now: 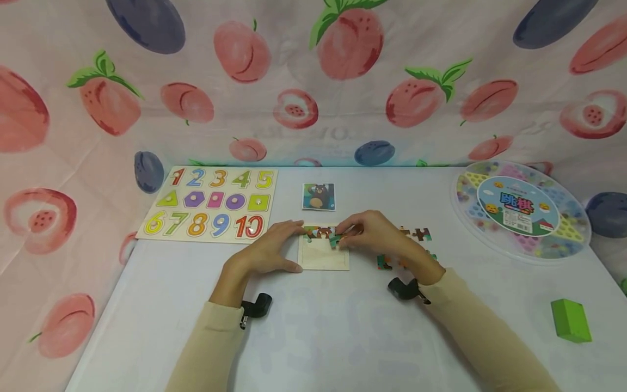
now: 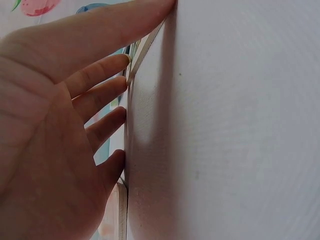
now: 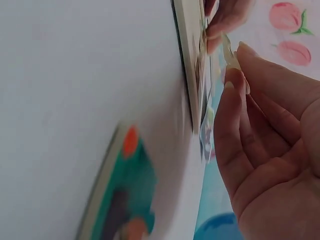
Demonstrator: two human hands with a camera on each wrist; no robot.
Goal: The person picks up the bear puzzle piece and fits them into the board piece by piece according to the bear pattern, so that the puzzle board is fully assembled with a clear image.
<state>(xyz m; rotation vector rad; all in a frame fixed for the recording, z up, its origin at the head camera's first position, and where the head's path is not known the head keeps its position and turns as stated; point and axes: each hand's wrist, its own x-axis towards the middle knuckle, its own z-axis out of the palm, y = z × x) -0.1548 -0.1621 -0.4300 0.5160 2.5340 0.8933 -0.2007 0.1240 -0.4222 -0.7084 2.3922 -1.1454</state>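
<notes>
A small wooden puzzle tray point(image 1: 323, 260) lies on the white table, with joined jigsaw pieces point(image 1: 320, 233) along its far side. My right hand point(image 1: 379, 235) pinches a green jigsaw piece point(image 1: 335, 241) between thumb and fingertips, over the tray's right part. In the right wrist view the pinched piece point(image 3: 230, 52) shows edge-on, tilted above the tray. At the tray's left side is my left hand point(image 1: 264, 251), fingers extended and spread, fingertips at the far left corner and thumb at the near one. Loose jigsaw pieces point(image 1: 384, 262) lie right of the tray, partly hidden by my right forearm.
Behind the tray lies a bear picture card point(image 1: 318, 197). A board of numbers and shapes point(image 1: 271, 188) is at the back left. A round Chinese checkers set point(image 1: 519, 207) lies at the back right, and a green block point(image 1: 570, 320) nearer on the right. Patterned cloth hangs behind the table.
</notes>
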